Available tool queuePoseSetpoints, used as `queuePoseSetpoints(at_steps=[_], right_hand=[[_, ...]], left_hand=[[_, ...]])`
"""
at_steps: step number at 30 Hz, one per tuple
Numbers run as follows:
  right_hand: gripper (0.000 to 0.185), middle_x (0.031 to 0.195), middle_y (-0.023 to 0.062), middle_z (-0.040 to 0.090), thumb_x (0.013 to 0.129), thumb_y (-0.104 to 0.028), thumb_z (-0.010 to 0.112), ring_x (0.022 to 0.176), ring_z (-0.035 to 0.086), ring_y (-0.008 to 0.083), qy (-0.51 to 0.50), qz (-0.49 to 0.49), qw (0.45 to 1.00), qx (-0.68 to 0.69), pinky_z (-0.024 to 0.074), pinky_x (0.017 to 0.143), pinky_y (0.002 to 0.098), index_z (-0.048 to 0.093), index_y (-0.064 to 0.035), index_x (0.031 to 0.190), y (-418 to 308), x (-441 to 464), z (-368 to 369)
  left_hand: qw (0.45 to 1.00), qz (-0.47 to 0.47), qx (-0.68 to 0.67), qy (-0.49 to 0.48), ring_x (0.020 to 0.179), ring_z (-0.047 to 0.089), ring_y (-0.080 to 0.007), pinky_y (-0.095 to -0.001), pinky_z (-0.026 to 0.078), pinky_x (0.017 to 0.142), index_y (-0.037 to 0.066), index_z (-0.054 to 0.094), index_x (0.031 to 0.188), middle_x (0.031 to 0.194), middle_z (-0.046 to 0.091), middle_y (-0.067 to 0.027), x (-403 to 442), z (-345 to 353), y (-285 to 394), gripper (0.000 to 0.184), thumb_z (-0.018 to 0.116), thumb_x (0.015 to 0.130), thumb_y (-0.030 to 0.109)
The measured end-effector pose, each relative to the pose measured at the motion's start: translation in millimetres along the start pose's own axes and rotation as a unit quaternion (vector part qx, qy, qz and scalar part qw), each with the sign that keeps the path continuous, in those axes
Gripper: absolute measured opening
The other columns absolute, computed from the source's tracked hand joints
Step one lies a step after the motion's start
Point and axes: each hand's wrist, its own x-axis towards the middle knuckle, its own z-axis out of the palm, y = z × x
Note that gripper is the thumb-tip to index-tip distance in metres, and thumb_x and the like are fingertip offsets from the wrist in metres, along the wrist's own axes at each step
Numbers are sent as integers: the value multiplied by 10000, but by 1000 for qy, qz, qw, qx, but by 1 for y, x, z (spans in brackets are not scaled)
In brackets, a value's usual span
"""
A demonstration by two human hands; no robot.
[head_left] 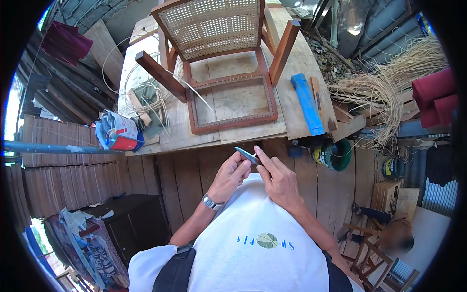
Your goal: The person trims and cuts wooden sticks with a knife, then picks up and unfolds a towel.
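In front of the white shirt, a small dark pointed tool (247, 155) is held between both hands. My left hand (227, 178), with a metal watch at its wrist, is closed on the tool's near side. My right hand (279, 181) pinches around the tool's other end, its index finger stretched along a short pale piece too small to name. Just beyond the hands, a wooden chair frame (233, 125) with a woven cane back (214, 27) lies on the wooden table (177, 138); its seat opening has small holes along the rim.
Coiled cane strands (158, 104) and a red-white container (119, 131) are at the table's left. A blue strip (308, 104) lies on the right, near a bundle of cane (374, 92) and a green bucket (339, 155). Another person (395, 233) is at the lower right.
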Motion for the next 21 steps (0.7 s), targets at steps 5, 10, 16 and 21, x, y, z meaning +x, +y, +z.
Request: queuePoseSetpoints(at_steps=[5, 10, 16, 21], right_hand=[[533, 795, 111, 532, 924, -96, 655, 681, 575, 284, 4, -6, 1000, -5, 477, 626, 417, 543, -171, 1440, 1, -4, 2], [416, 812, 50, 553, 955, -104, 638, 664, 556, 213, 108, 73, 991, -35, 468, 617, 351, 594, -120, 1368, 19, 4, 1], [185, 765, -32, 588, 933, -172, 713, 681, 485, 44, 3, 191, 935, 298, 430, 625, 223, 702, -3, 1009, 12, 6, 1], [159, 723, -54, 574, 937, -158, 702, 652, 453, 22, 20, 199, 922, 331, 391, 581, 215, 705, 0, 923, 19, 5, 2]], left_hand=[[999, 14, 39, 1, 615, 318, -6, -171, 260, 511, 76, 558, 1064, 733, 448, 71, -2, -2, -1, 155, 517, 1054, 226], [990, 38, 127, -37, 602, 355, -20, -189, 304, 530, 34, 585, 1115, 704, 460, 68, -9, -1, 5, 210, 518, 1053, 222], [984, 47, 170, 10, 622, 445, -23, -200, 358, 552, 15, 599, 1075, 716, 554, 33, -3, 4, -3, 203, 531, 1046, 204], [968, 41, 247, 11, 621, 499, -53, -237, 402, 563, 12, 606, 1021, 706, 612, -3, -3, 10, -1, 175, 561, 1025, 181]])
